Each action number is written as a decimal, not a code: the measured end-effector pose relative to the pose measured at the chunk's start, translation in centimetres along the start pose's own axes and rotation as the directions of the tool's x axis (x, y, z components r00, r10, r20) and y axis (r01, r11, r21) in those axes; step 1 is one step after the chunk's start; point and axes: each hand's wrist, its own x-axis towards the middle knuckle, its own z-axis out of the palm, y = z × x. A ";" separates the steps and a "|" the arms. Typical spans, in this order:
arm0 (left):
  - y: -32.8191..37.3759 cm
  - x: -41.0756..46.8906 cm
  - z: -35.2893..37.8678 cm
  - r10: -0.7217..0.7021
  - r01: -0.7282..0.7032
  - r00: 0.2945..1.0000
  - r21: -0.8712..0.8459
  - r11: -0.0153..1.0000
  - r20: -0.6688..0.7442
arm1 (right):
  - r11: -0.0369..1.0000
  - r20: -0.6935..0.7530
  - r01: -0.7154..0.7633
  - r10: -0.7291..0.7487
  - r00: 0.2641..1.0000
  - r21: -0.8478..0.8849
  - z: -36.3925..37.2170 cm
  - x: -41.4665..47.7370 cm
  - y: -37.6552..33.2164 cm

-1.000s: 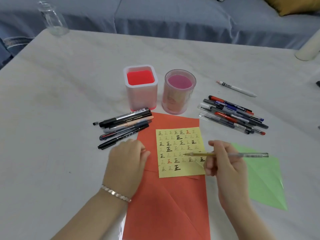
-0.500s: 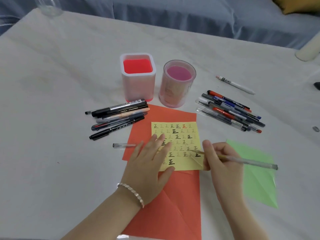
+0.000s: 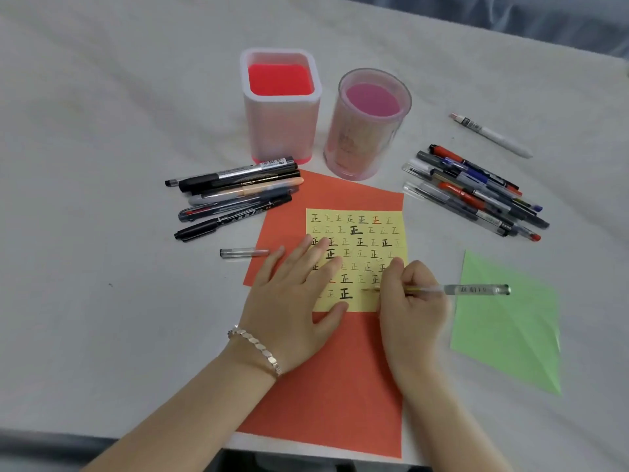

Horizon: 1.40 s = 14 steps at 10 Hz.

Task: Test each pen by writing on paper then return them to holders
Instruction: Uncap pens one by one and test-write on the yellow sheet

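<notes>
The right hand (image 3: 413, 301) has its grip closed round a clear-barrelled gel pen (image 3: 457, 289), pinched close to the writing end. The tip rests on, or just above, the yellow note paper (image 3: 360, 233), in its bottom row just right of the last bold character; which of the two is too fine to tell. The pen's long axis runs nearly level across the paper's bottom edge: tip pointing to the person's left, rear end reaching out right of the paper over the green sheet (image 3: 510, 335). The free writing spot therefore lies straight ahead of the tip, leftward and slightly under the hand, so the coming stroke likely needs only a small finger motion, not a reach. The left hand (image 3: 292, 294) holds nothing; its grip is open, fingers straight and spread flat on the paper's left half, pinning it to the orange sheet (image 3: 340, 369). The pen cap (image 3: 243, 252) lies on the counter (image 3: 119, 199) left of the paper, nearer the left hand, and both holders, the square holder (image 3: 280, 103) and round holder (image 3: 369, 124), stand beyond the paper's far edge
</notes>
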 end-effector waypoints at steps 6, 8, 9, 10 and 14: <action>0.1 0.1 -0.1 -0.026 0.026 0.999 -0.014 1.000 0.022 | 0.989 -0.031 0.146 -0.146 0.989 -0.019 0.9 0.1 1.2; 0.1 0.1 -0.1 -0.018 0.018 1.000 -0.018 1.000 0.011 | 0.990 -0.009 0.139 -0.139 0.990 0.014 0.6 0.2 1.3; 0.1 0.1 -0.1 -0.017 0.017 1.000 -0.015 1.000 0.010 | 0.992 -0.009 0.118 -0.117 0.993 0.038 0.6 0.1 1.1; 0.1 0.1 0.0 -0.023 0.023 1.000 -0.017 1.000 0.010 | 0.993 -0.004 0.109 -0.109 0.994 0.046 0.6 0.1 0.9; 0.1 0.0 0.0 -0.009 0.009 1.000 -0.016 1.000 -0.013 | 0.994 0.416 -0.097 0.108 0.903 -0.049 -3.5 1.2 -1.2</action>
